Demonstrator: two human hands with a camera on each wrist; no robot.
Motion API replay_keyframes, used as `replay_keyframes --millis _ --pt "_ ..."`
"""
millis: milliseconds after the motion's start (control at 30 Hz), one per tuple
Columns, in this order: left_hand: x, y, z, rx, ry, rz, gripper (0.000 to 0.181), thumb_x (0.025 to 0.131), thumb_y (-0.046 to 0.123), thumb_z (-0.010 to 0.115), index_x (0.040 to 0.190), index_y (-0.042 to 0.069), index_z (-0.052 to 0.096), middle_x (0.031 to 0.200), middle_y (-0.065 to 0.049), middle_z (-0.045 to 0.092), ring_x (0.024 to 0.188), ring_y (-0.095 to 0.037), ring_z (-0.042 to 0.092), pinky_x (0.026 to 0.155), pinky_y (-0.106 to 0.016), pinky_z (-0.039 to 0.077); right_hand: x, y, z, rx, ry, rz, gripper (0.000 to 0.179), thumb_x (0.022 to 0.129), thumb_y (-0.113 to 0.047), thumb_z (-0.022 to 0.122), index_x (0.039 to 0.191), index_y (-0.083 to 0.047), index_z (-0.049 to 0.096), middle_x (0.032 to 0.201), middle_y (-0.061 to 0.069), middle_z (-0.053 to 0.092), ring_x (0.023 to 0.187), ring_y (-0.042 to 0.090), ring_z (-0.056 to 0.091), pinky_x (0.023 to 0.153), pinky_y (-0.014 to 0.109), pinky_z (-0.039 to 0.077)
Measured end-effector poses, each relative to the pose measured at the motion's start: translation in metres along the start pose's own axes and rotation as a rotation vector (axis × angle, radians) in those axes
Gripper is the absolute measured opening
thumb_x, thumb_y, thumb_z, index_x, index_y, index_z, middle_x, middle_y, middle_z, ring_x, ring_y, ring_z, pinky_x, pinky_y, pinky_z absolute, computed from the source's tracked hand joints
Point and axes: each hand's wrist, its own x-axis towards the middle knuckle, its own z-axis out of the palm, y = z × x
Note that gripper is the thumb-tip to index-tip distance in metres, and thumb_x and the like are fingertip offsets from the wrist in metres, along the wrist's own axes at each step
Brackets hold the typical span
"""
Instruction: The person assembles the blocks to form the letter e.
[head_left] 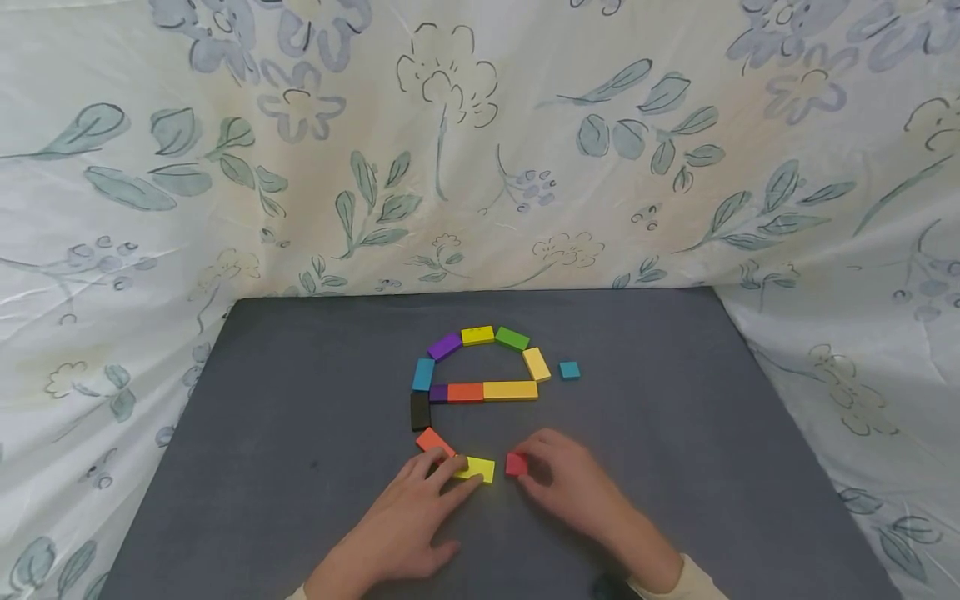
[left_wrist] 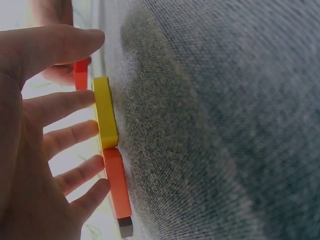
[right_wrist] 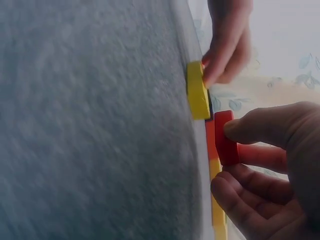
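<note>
Flat coloured blocks form a curved outline shaped like a letter e on the table. My left hand [head_left: 417, 517] lies at its lower end, with nearly straight fingertips resting on the bright yellow block [left_wrist: 105, 112] and the orange block [left_wrist: 117, 184]. Just right of the yellow block, my right hand [head_left: 576, 483] pinches a red block [right_wrist: 226, 139] between thumb and fingers. A small gap separates the red block from the yellow one. Above the orange block stands a black block [head_left: 420, 412], joined at its top to a blue block [head_left: 423, 374].
Purple [head_left: 445, 347], yellow [head_left: 477, 335], green [head_left: 512, 338] and pale yellow [head_left: 536, 364] blocks curve over the top. A crossbar holds a small dark purple, a red-orange [head_left: 466, 392] and a long yellow block [head_left: 511, 391]. A loose blue square block [head_left: 570, 370] lies right. Floral cloth [head_left: 465, 167] hangs behind the grey table [head_left: 300, 400].
</note>
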Motion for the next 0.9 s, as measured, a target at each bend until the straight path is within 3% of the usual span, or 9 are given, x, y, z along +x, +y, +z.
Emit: replay_keyframes --millis 367,600,900 --pt "0.000 0.001 -0.001 -0.009 -0.014 -0.008 0.073 0.092 0.049 0.083 0.158 0.027 0.059 0.158 0.001 0.047 0.142 -0.029 0.041 0.115 -0.058 0.042 0.004 -0.002 0.015 -0.015 -0.109 0.001 0.024 0.093 -0.026 0.088 0.116 -0.022 0.082 0.104 -0.016 0.067 0.097 0.005 0.062 0.089 0.038 0.059" --pt "0.001 0.001 0.000 0.007 0.020 0.010 0.072 0.091 0.047 0.084 0.156 0.024 0.061 0.155 0.000 0.049 0.139 -0.029 0.042 0.114 -0.057 0.043 0.006 -0.001 0.021 -0.044 -0.104 -0.015 0.024 0.092 -0.027 0.089 0.114 -0.022 0.082 0.104 -0.015 0.067 0.098 0.007 0.062 0.089 0.038 0.059" --pt "0.001 0.000 0.000 -0.021 -0.005 0.003 0.071 0.093 0.048 0.082 0.156 0.025 0.061 0.156 0.001 0.049 0.139 -0.028 0.041 0.114 -0.058 0.042 0.006 -0.004 0.018 -0.042 -0.127 0.000 0.025 0.093 -0.027 0.088 0.116 -0.021 0.082 0.104 -0.016 0.067 0.099 0.007 0.061 0.090 0.039 0.059"
